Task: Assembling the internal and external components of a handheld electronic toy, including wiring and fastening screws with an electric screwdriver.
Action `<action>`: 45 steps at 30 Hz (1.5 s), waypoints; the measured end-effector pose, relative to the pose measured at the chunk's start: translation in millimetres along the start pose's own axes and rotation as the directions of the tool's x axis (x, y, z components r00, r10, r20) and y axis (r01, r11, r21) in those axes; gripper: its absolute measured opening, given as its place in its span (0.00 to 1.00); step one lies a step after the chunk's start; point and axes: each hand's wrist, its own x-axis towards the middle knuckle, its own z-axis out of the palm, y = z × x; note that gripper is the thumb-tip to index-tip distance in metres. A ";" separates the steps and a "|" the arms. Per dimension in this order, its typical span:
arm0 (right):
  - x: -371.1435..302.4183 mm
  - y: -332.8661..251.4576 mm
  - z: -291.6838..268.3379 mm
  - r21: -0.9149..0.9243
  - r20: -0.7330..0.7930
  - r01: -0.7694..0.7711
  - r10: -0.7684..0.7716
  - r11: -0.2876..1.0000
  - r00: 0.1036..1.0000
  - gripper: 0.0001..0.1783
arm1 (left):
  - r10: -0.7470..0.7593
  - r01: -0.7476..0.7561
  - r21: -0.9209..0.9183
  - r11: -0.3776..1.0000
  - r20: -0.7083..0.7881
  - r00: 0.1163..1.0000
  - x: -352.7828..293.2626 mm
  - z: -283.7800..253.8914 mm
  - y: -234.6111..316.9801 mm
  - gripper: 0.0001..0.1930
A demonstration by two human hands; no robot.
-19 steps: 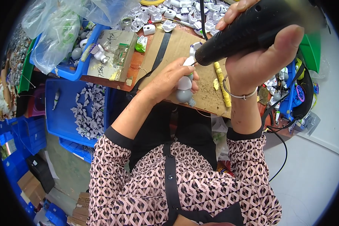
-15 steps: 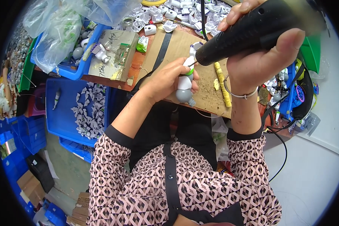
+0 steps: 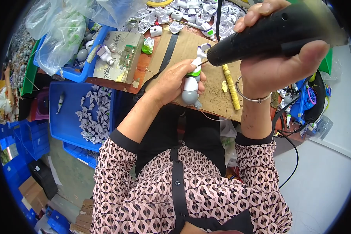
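Note:
My left hand (image 3: 169, 84) grips a jointed toy limb (image 3: 190, 84) of white plastic with a green band, a grey ball-shaped end and a purple-edged white claw. Its fingers wrap round the middle of the limb, thumb on top. Wrapped round a black electric screwdriver (image 3: 257, 41), my right hand (image 3: 267, 74) tilts the tool so its nose points down and left. The thin bit reaches the limb close to the green band; whether it sits in a screw is too small to tell. Beneath both hands lies a cardboard sheet (image 3: 216, 99).
White toy parts (image 3: 193, 13) are heaped at the far side. A yellow taped rod (image 3: 231, 87) lies on the cardboard. Left are a box (image 3: 117, 58), a bagged blue bin (image 3: 66, 74) and a lower blue tray (image 3: 66, 126). A black cable (image 3: 296, 156) hangs at right.
The screwdriver and my right hand have shifted slightly right, and the nose sits a little farther from the limb. My left hand still holds the limb in nearly the same place.

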 end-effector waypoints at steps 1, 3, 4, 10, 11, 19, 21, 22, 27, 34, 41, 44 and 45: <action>-0.2 -1.6 0.9 -0.009 -0.011 0.002 -0.002 1.000 1.000 0.38 | -0.002 0.002 0.001 1.000 0.002 1.000 0.0 0.7 0.0 0.13; -0.5 -4.4 3.0 -0.026 -0.032 0.006 -0.007 1.000 0.999 0.39 | 0.005 -0.005 -0.020 1.000 -0.002 1.000 -0.9 1.9 -0.1 0.15; -0.5 -5.5 4.1 -0.034 -0.042 0.007 -0.009 0.999 0.999 0.39 | 0.003 -0.003 -0.020 1.000 -0.001 1.000 -0.6 2.0 0.1 0.15; -0.1 -9.1 11.8 -0.077 -0.095 0.009 -0.016 0.997 0.995 0.42 | -0.022 0.021 0.053 0.998 0.013 1.000 -1.8 3.2 4.0 0.18; -2.1 -6.3 8.4 -0.077 -0.095 0.009 -0.016 0.997 0.995 0.42 | -0.027 0.026 0.058 0.998 0.014 1.000 -2.2 3.7 4.3 0.18; -6.8 8.1 -2.4 0.042 -0.016 -0.012 0.013 0.999 1.000 0.43 | -0.017 0.017 0.056 0.998 -0.002 1.000 -1.4 4.7 3.2 0.18; -5.9 10.2 -2.7 0.070 0.003 -0.019 0.019 0.997 1.000 0.43 | -0.019 0.022 0.109 0.994 -0.023 1.000 -2.2 5.6 3.2 0.10; -4.7 10.0 -1.3 0.084 0.012 -0.022 0.021 0.996 1.000 0.43 | -0.020 0.022 0.108 0.994 -0.023 1.000 -1.9 5.3 3.1 0.10; 5.0 0.0 16.9 -0.015 -0.112 0.012 -0.014 1.000 0.994 0.46 | -0.030 0.033 0.069 0.997 -0.034 0.999 -2.5 5.3 2.3 0.17; -1.5 -7.3 12.8 -0.084 0.026 -0.175 0.178 0.981 0.984 0.57 | -0.037 0.047 0.248 0.967 -0.044 0.998 -5.3 9.2 2.8 0.19; 4.3 -2.2 -0.6 -0.128 0.187 -0.193 0.215 0.973 0.959 0.57 | -0.055 0.060 0.208 0.976 -0.031 0.998 -3.3 7.1 1.5 0.19; 4.0 -7.9 11.0 -0.116 0.059 -0.260 0.268 0.959 0.962 0.53 | -0.048 0.055 0.217 0.975 -0.037 0.998 -5.3 6.5 2.5 0.19; 4.1 -6.1 9.8 -0.107 0.079 -0.274 0.282 0.956 0.956 0.52 | -0.043 0.049 0.224 0.973 -0.030 0.999 -4.6 6.6 2.4 0.19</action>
